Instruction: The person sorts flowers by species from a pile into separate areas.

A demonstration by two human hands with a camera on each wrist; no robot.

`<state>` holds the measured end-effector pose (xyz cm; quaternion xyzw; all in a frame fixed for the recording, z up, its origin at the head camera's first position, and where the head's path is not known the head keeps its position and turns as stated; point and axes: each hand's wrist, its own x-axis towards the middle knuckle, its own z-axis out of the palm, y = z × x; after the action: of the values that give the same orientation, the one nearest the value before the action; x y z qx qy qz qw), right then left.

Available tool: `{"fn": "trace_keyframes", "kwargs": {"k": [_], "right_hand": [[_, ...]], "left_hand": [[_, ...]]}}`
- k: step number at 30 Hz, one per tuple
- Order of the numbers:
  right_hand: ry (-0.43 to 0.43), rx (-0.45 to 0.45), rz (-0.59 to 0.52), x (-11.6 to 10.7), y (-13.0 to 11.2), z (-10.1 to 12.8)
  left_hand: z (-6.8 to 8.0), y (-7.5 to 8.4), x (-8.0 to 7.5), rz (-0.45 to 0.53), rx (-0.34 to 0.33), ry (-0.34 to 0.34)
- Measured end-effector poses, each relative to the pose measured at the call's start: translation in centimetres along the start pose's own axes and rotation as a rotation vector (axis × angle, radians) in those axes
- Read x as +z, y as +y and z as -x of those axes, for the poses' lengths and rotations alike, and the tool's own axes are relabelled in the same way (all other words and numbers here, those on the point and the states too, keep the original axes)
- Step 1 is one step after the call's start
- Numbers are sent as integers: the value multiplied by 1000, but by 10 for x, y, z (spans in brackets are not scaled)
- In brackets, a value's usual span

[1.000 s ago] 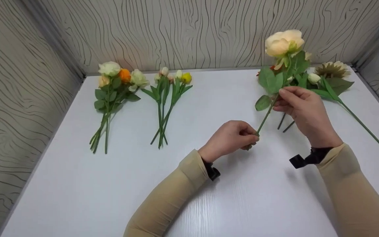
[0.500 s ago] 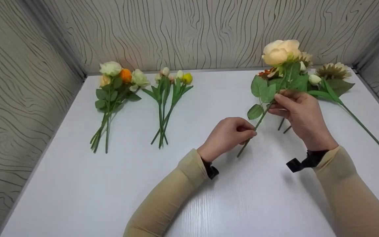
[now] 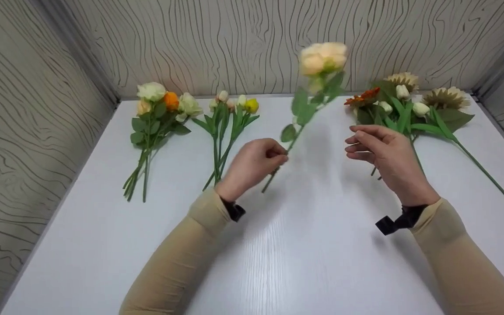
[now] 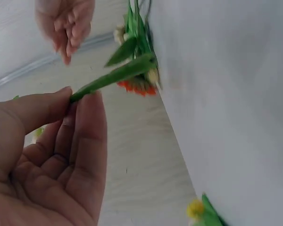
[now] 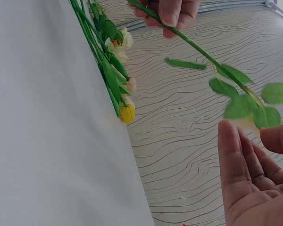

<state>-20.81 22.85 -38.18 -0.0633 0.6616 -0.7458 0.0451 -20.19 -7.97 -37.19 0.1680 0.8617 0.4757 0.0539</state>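
The white table (image 3: pixel 278 262) has a faint wood grain, and the walls around it carry wavy dark lines. On my right lies a pile of flowers (image 3: pixel 403 107) with long green stems; two smaller bunches (image 3: pixel 155 113) lie far left. My left hand (image 3: pixel 252 166) pinches the thin stem of a peach rose (image 3: pixel 322 59), holding it tilted above the table's middle, soft round head uppermost. My right hand (image 3: pixel 383 153) hangs relaxed, fingers loose, gripping nothing. The left wrist view shows thumb and forefinger (image 4: pixel 92 122) closing on the stem, hidden from the head view.
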Motion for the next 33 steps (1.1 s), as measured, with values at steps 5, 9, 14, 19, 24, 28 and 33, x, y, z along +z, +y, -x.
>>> {"fn": "trace_keyframes", "kwargs": {"k": [5, 9, 14, 19, 24, 28, 33], "right_hand": [[9, 15, -4, -4, 5, 0], [12, 30, -2, -5, 8, -1], [-10, 27, -2, -5, 11, -2], [-24, 30, -12, -5, 14, -3], [-4, 40, 14, -3, 15, -4], [5, 49, 39, -1, 16, -6], [3, 60, 53, 0, 15, -7]], "left_hand": [[14, -44, -77, -110, -168, 137], [32, -85, -132, -256, -296, 220], [53, -123, -166, -332, -409, 234], [59, -140, -170, -369, -464, 237], [58, -149, -166, -417, -479, 249], [58, -152, -165, -433, -470, 260], [59, -151, -164, -414, -481, 267]]}}
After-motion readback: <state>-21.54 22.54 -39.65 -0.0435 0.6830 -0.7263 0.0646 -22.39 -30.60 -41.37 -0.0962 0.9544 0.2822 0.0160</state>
